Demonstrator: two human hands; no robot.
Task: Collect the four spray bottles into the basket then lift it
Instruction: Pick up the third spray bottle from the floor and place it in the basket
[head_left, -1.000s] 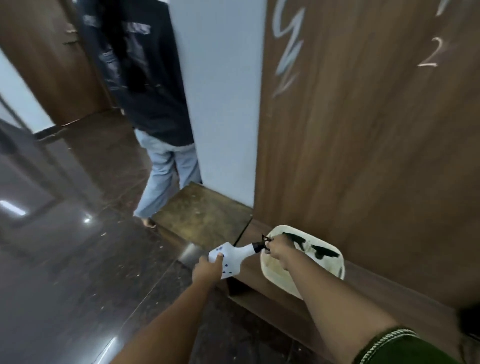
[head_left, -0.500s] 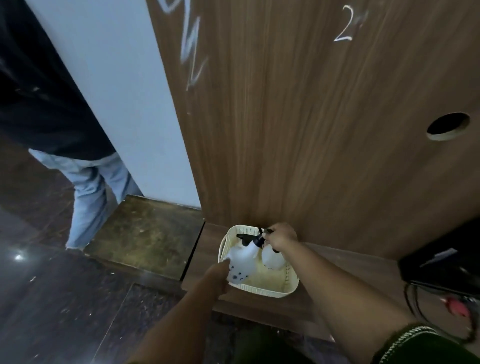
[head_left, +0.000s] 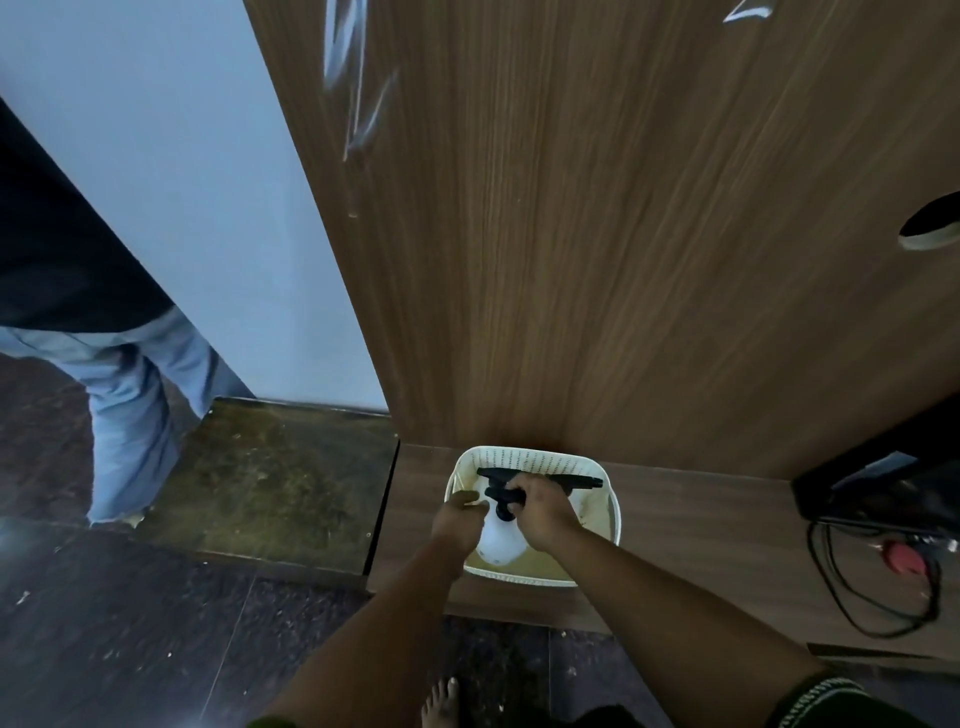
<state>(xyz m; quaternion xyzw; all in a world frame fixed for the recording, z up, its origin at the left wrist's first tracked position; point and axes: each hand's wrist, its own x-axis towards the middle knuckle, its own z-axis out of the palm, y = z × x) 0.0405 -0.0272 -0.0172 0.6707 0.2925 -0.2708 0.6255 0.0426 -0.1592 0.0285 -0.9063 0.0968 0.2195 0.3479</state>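
Wood panelling (head_left: 649, 234) rises behind a low wooden ledge (head_left: 701, 519) bearing the cream basket (head_left: 540, 458). Inside it, the right hand (head_left: 545, 512) grips a white spray bottle (head_left: 500, 545) by its black neck; the left hand (head_left: 460, 519) seemingly curls round its body.

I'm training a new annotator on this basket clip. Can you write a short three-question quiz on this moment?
1. True or false: the cream basket stands on the dark floor tiles.
2. Which hand has its grip on the black spray head of the white spray bottle? A) left B) right C) neither
3. Fill in: the bottle's white body sits ____ the basket.

Key
1. False: it stands on the low wooden ledge against the wood panel.
2. B: the right hand curls round it; the left hand is at the bottle's left side, its hold unclear.
3. inside
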